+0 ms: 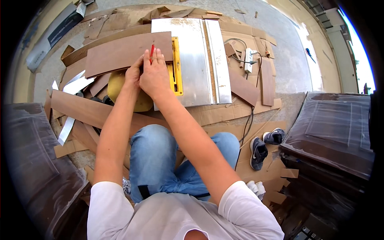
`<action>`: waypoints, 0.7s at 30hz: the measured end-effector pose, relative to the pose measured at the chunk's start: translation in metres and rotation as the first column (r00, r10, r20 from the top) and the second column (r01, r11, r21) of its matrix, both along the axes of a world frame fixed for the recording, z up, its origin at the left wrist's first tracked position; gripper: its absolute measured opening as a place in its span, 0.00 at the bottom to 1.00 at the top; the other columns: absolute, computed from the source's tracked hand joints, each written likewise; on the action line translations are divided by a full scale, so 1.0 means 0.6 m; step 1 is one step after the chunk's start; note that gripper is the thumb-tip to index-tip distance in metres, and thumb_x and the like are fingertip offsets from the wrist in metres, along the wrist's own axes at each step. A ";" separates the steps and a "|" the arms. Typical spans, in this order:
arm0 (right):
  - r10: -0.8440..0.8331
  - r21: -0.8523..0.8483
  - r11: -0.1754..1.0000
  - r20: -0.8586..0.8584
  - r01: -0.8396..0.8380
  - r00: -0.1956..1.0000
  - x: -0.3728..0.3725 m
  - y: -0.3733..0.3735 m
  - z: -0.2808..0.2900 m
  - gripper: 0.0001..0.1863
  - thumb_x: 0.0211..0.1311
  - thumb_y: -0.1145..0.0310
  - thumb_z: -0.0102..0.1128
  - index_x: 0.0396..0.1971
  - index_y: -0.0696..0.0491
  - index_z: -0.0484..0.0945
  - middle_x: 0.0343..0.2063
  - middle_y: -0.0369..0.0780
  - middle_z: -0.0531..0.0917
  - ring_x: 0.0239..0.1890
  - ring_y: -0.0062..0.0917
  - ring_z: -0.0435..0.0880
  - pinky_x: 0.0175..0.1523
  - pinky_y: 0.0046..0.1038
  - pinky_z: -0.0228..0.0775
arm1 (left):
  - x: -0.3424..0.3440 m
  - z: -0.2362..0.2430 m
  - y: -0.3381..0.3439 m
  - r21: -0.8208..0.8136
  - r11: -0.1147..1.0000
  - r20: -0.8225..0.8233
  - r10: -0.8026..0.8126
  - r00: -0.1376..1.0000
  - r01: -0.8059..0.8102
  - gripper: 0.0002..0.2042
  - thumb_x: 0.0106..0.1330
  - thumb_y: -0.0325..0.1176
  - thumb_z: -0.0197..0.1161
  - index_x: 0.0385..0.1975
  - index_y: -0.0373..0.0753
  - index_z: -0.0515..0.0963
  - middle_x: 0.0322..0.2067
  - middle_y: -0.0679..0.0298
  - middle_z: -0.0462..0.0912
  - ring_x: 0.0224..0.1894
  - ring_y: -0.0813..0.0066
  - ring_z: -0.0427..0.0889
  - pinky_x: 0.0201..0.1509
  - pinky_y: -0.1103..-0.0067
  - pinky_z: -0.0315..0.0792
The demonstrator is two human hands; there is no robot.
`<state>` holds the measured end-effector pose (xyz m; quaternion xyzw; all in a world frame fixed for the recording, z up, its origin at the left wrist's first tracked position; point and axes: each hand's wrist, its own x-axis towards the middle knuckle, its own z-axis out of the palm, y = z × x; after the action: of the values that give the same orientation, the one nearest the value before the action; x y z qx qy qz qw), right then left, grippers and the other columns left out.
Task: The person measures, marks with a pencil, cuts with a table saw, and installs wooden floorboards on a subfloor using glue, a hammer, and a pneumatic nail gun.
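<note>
A flat brown board (120,55) lies with its right end over the silver top of a table saw (192,56), beside the saw's yellow slotted insert (178,76). My left hand (134,73) is closed at the board's near edge; its fingertips are partly hidden by the other hand. Pressed against it, my right hand (154,76) rests over the same edge with its fingers together. Between those fingers a red pencil (152,53) sticks up, its tip toward the board's far side. A round yellow part (124,90) shows below the board.
Brown offcuts (86,110) and cardboard (224,114) cover the ground. A white power strip (248,60) with black cables sits right of the saw, near more boards (267,82). Dark shoes (259,153) stand at the right. Film-wrapped dark panels (336,132) flank me.
</note>
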<state>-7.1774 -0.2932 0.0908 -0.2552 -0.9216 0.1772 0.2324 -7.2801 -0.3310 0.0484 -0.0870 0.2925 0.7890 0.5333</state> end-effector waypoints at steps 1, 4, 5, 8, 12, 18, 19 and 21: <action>-0.003 -0.003 1.000 0.006 0.003 1.000 -0.002 0.000 0.000 0.35 0.61 0.69 0.52 0.68 0.67 0.60 0.68 0.63 0.62 0.74 0.52 0.57 0.79 0.44 0.43 | -0.002 -0.007 -0.001 0.010 1.000 -0.010 0.004 1.000 -0.004 0.15 0.70 0.32 0.63 0.54 0.33 0.78 0.53 0.58 0.82 0.52 0.63 0.81 0.60 0.69 0.76; -0.009 -0.005 1.000 0.026 0.009 1.000 -0.013 0.007 0.003 0.35 0.61 0.68 0.52 0.69 0.67 0.60 0.68 0.62 0.62 0.74 0.52 0.57 0.79 0.44 0.43 | -0.012 -0.019 0.005 0.037 0.999 -0.021 0.005 1.000 -0.004 0.16 0.70 0.33 0.63 0.54 0.34 0.78 0.53 0.58 0.82 0.53 0.63 0.81 0.60 0.69 0.76; -0.012 -0.004 1.000 0.042 0.012 0.999 -0.018 0.013 0.002 0.36 0.62 0.68 0.52 0.69 0.67 0.60 0.68 0.62 0.62 0.74 0.52 0.57 0.78 0.43 0.43 | -0.015 -0.019 0.009 0.040 0.999 -0.018 0.001 1.000 -0.001 0.16 0.70 0.33 0.63 0.54 0.34 0.78 0.54 0.58 0.81 0.53 0.63 0.81 0.60 0.69 0.75; -0.030 0.031 0.999 0.002 0.030 1.000 -0.030 0.031 0.001 0.35 0.60 0.69 0.48 0.68 0.67 0.61 0.65 0.64 0.67 0.73 0.51 0.59 0.78 0.41 0.45 | -0.023 -0.019 0.025 0.050 0.999 -0.018 -0.009 1.000 0.010 0.16 0.71 0.33 0.63 0.55 0.34 0.78 0.54 0.58 0.81 0.54 0.64 0.80 0.61 0.69 0.75; -0.028 0.009 1.000 0.022 0.028 0.999 -0.045 0.047 0.005 0.35 0.61 0.69 0.47 0.69 0.66 0.60 0.65 0.64 0.66 0.73 0.51 0.59 0.78 0.41 0.45 | -0.035 -0.017 0.035 0.050 0.999 -0.025 -0.019 1.000 0.020 0.16 0.71 0.33 0.63 0.56 0.35 0.77 0.55 0.59 0.81 0.55 0.64 0.79 0.62 0.69 0.74; -0.019 -0.037 0.999 0.135 0.024 0.991 -0.047 0.046 0.007 0.37 0.63 0.65 0.52 0.71 0.64 0.57 0.70 0.61 0.60 0.76 0.49 0.54 0.79 0.41 0.41 | -0.040 -0.017 0.037 0.043 0.999 -0.028 -0.029 0.999 0.030 0.17 0.71 0.34 0.62 0.57 0.36 0.77 0.56 0.60 0.80 0.57 0.65 0.78 0.64 0.69 0.72; -0.019 -0.040 0.999 0.125 0.025 0.992 -0.046 0.045 0.007 0.37 0.63 0.65 0.52 0.71 0.64 0.57 0.70 0.61 0.59 0.76 0.49 0.53 0.79 0.41 0.40 | -0.040 -0.016 0.036 0.044 0.998 -0.029 -0.032 0.999 0.033 0.17 0.71 0.34 0.62 0.57 0.36 0.77 0.57 0.60 0.80 0.57 0.65 0.78 0.64 0.69 0.72; -0.021 -0.043 0.999 0.119 0.026 0.993 -0.043 0.043 0.004 0.38 0.62 0.65 0.52 0.71 0.64 0.57 0.70 0.61 0.59 0.76 0.49 0.53 0.79 0.41 0.40 | -0.037 -0.017 0.036 0.046 0.998 -0.024 -0.034 0.999 0.035 0.17 0.72 0.34 0.62 0.58 0.36 0.76 0.57 0.60 0.79 0.57 0.65 0.78 0.65 0.70 0.71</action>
<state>-7.2030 -0.2671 0.0933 -0.2811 -0.9266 0.1795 0.1735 -7.3023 -0.3095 0.0383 -0.0605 0.2816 0.7871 0.5455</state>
